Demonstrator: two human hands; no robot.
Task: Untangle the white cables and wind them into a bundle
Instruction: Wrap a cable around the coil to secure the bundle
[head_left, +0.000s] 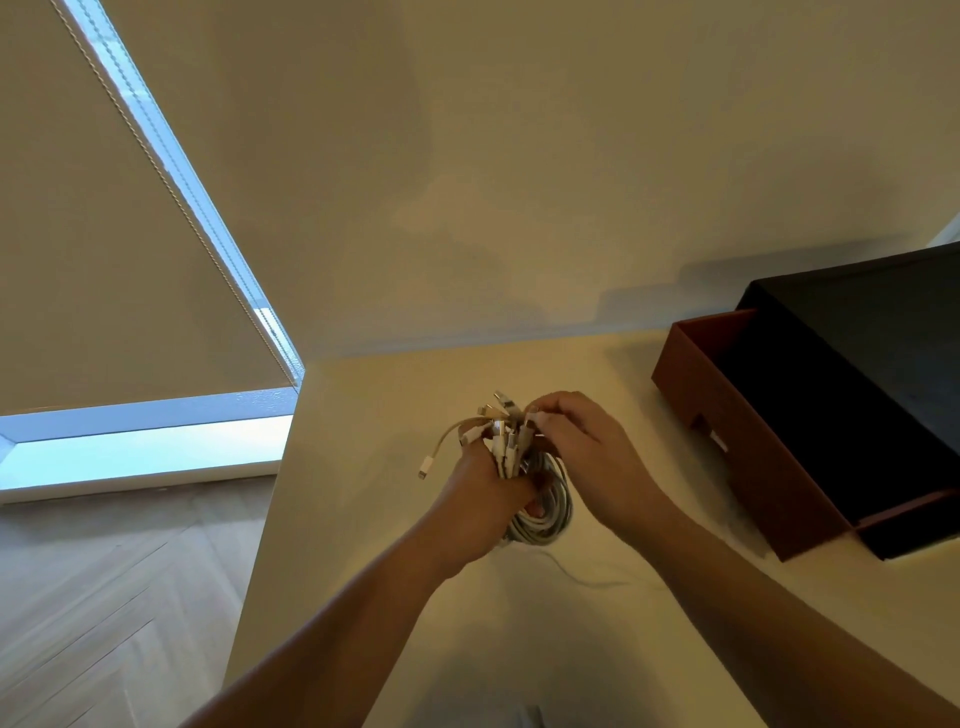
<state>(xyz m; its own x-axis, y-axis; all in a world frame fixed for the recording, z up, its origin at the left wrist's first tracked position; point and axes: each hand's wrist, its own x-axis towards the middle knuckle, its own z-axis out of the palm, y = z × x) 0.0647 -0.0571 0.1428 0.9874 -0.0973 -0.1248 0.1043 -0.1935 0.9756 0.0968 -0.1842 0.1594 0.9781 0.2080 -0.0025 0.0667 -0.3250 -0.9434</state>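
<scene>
White cables (540, 506) hang coiled below left hand's (480, 501) grip.

Single head-worn view; looks forward and down across the table (363, 493) toward the wall (519, 182).

The cables (545, 506) are held over the middle of the table (363, 519), gripped from the near left by the left hand (483, 499) and pinched at their far ends by the right hand (576, 441). One strand (582, 576) is laid on the table just before them. A box (727, 431) is set at the table's right end. The wall (519, 182) stands behind; the floor (104, 597) and a window (130, 447) are found to the left.
</scene>
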